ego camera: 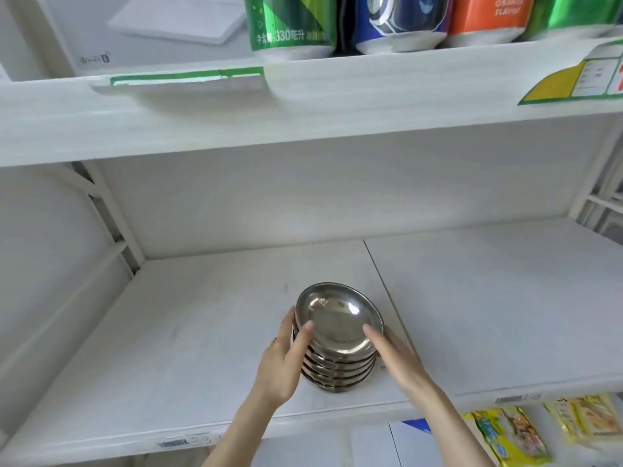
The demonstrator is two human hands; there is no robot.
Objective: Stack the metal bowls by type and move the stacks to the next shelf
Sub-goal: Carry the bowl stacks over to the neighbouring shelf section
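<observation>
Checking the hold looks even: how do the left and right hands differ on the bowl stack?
The left hand wraps the bowl stack with fingers curled round its side; the right hand lies flatter, fingers straight. The left thumb reaches the top rim; the right fingertip touches it. Both press opposite sides.

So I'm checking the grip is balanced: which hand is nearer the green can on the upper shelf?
Left. The left hand holds the bowl stack's left side, more directly below the green can; the right hand holds the stack's right side, further off.
</observation>
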